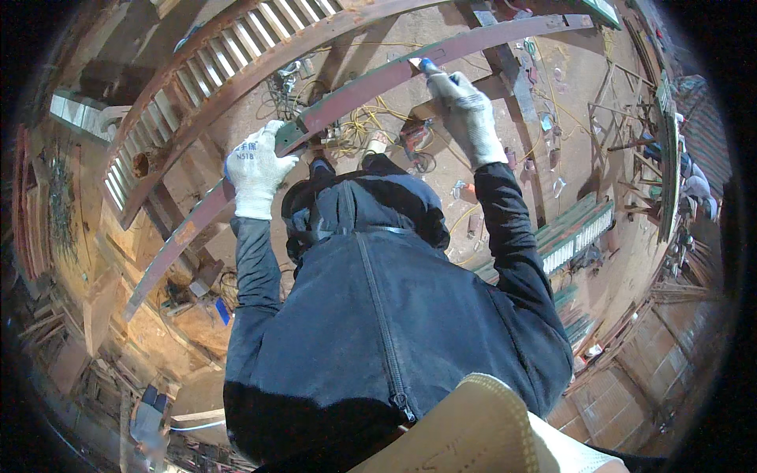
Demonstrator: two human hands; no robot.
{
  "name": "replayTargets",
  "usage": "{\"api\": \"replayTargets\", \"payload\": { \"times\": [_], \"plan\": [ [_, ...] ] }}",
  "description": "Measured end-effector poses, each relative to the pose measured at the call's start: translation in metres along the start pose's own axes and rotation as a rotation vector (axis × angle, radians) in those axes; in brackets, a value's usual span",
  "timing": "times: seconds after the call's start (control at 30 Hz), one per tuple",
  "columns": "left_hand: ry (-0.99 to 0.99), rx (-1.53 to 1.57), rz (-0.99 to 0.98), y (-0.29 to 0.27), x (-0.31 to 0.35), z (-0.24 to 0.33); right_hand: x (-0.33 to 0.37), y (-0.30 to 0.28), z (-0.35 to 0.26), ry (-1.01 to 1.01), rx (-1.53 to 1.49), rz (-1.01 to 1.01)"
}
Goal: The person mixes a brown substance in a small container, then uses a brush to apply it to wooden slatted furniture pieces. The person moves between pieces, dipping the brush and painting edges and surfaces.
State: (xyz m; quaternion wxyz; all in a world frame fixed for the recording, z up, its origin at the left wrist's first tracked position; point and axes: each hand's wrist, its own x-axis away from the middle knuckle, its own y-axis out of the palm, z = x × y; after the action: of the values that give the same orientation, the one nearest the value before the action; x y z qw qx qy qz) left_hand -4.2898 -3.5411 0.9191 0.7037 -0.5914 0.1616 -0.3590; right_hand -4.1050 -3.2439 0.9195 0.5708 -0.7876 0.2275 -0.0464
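A long, curved, reddish-brown beam (355,91) crosses in front of me, from the lower left to the upper right. My left hand (260,169), in a white knit glove, is closed around the beam's edge. Next to its fingertips is a short dark green piece (289,135) with small holes; whether it belongs to the beam I cannot tell. My right hand (465,110), also gloved, pinches a slim blue stick like a marker (427,65). Its pale end meets or hovers just over the beam's face, near a small marked outline.
Beyond the beam stands a curved rusty frame with pale slats (213,71). Yellow cables (367,126) and a red power tool (414,138) lie on the floor. Stacked green and white lengths (576,236) are at right. Other people (698,189) are at the right and lower left.
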Motion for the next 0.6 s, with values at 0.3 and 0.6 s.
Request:
{"api": "replayTargets", "payload": {
  "times": [0.3,0.6],
  "plan": [
    [0.0,0.021,0.004,-0.001,-0.003,-0.002,0.001,0.005,-0.015,0.023,0.063,-0.012],
    [-0.021,0.019,-0.026,-0.007,-0.002,0.0,-0.004,-0.005,-0.012,0.017,0.087,-0.051]
  ]
}}
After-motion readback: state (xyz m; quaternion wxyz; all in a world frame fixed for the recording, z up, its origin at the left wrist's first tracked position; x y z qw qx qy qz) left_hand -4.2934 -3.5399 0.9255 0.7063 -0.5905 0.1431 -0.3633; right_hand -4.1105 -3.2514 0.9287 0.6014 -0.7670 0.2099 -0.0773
